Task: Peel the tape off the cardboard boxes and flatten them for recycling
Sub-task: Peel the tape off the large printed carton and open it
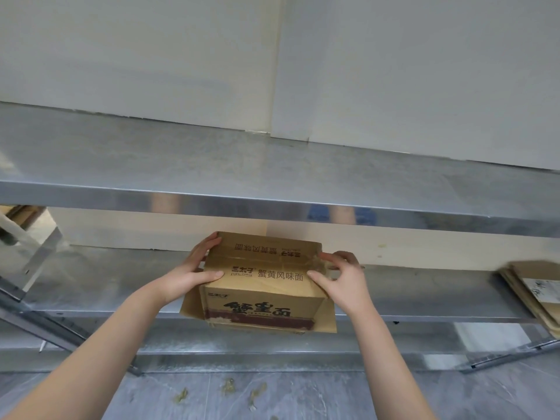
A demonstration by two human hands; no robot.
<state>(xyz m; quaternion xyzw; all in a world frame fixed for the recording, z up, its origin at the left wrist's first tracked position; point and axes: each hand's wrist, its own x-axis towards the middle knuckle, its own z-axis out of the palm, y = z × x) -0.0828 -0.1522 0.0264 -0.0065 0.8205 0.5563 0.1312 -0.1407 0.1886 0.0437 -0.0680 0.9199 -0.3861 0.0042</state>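
A brown cardboard box (263,280) with printed Chinese characters stands at the front edge of the middle metal shelf (106,277). Its top flaps are closed, with clear tape (315,262) along the seam, and bottom flaps stick out below. My left hand (197,268) grips the box's left side, thumb on top and fingers round the far corner. My right hand (339,277) holds the right end, with thumb and fingers at the tape where it wraps over the edge.
A steel upper shelf (272,174) juts out above the box. Flattened cardboard (533,289) is stacked at the right end of the middle shelf. More cardboard (21,215) shows at far left. Small scraps (230,386) lie on the grey floor.
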